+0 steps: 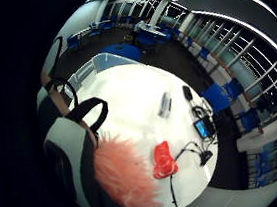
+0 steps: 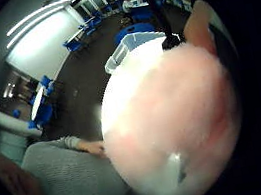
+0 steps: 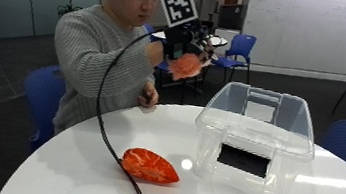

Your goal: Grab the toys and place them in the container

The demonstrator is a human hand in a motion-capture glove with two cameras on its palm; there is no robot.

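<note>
My gloved right hand (image 3: 182, 41) is raised above the table, to the left of the clear plastic container (image 3: 255, 138), and grips a fuzzy pink toy (image 3: 185, 66). That pink toy (image 2: 175, 120) fills much of the thumb side palm view and shows as a pink tuft (image 1: 122, 173) in the little finger side view. A red-orange toy (image 3: 149, 165) lies on the white round table (image 3: 70, 164), left of the container; the same red toy (image 1: 164, 160) shows below the palm. The container (image 2: 133, 43) stands open, with no lid.
The person's bare left hand (image 3: 148, 99) rests at the table's far edge. A black cable (image 3: 110, 144) hangs from the glove across the table. A grey device (image 1: 165, 104) and other small electronics (image 1: 201, 126) lie on the table. Blue chairs (image 3: 241, 48) stand around.
</note>
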